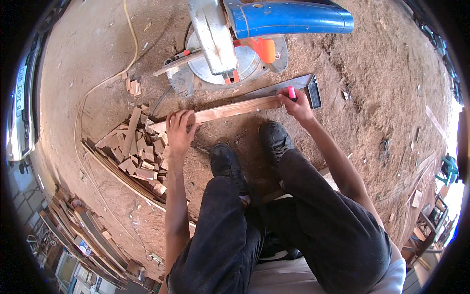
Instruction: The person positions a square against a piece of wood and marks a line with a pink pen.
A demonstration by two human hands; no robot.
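A long narrow wooden strip (235,109) lies slantwise across the ground in front of my shoes. Curled over its left part is my left hand (180,131), the fingertips on its far edge. At the strip's right end, my right hand (296,105) grips a marker (292,93) with a pink end, and its fingers touch the wood too. Just beyond the strip lies a try square (314,92), its dark stock beside my right hand and its metal blade partly behind the wood.
A mitre saw (289,20) with a blue handle and orange trigger stands ahead. Left of my left hand is a heap of wood offcuts (147,154) beside long strips (122,176). A pale cable (81,117) runs along the dusty ground. Stacked boards (83,235) lie lower left.
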